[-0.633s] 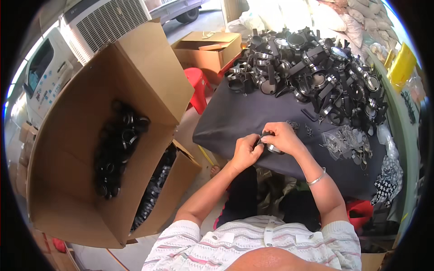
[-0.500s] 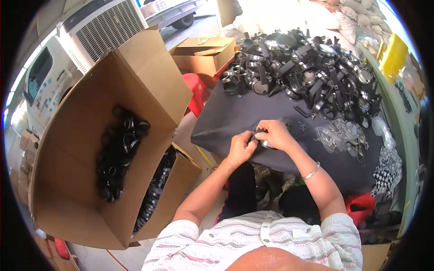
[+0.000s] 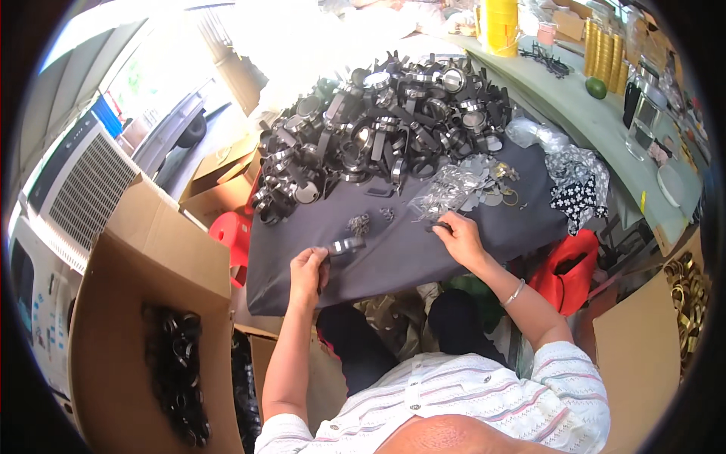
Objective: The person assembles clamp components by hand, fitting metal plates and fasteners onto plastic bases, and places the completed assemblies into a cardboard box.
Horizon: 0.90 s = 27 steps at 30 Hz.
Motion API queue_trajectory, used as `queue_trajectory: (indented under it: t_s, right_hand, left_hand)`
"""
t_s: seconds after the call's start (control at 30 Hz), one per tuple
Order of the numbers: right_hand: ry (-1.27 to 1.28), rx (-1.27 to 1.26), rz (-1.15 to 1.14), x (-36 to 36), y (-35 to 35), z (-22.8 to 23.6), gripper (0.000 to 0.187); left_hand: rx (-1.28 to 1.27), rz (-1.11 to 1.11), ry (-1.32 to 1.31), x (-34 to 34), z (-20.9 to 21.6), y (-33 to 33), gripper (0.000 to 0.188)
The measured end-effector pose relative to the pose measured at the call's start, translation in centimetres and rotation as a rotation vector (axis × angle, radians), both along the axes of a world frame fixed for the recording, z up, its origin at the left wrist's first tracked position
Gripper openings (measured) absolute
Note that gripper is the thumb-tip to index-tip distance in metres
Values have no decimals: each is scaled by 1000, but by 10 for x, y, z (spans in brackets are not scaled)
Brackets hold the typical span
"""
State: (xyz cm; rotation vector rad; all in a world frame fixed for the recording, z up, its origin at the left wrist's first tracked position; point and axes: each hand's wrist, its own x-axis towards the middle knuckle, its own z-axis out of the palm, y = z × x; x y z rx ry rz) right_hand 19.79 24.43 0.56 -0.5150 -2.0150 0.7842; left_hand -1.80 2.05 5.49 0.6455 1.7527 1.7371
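both hands apart on grey cloth (image 3: 423, 250): left hand (image 3: 308, 271) fingers clamped on metal clasp (image 3: 345, 245), right hand (image 3: 456, 236) fingers pinching small part (image 3: 435, 225).

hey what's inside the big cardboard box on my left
The cardboard box holds a heap of black ring-shaped parts, like those piled on the table. A divider flap splits it, with more black parts beyond. Anything underneath the heap is covered.

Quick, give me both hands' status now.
Left hand: closed on a black strap part.
Right hand: fingers pinching a small dark piece on the grey cloth.
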Motion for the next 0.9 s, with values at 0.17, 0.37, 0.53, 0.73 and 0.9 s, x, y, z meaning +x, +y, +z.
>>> queue_trajectory:
  t_s: [0.17, 0.37, 0.53, 0.73, 0.9]
  right_hand:
    - [-7, -65, -12, 0, -7, 3, 16]
    - [-22, -41, -17, -3, -14, 5, 14]
    - [9, -17, -38, 5, -6, 1, 14]
    - [-13, -26, 15, -8, -6, 1, 13]
    - [-5, 14, -98, 0, -2, -8, 13]
  left_hand:
    - [183, -117, -53, -9, 64, 93, 14]
    - [394, -244, 292, -39, 161, 262, 24]
    - [70, -43, 71, -16, 181, 326, 49]
    - [250, -93, 540, -8, 81, 223, 39]
    - [162, 113, 660, -4, 36, 75, 28]
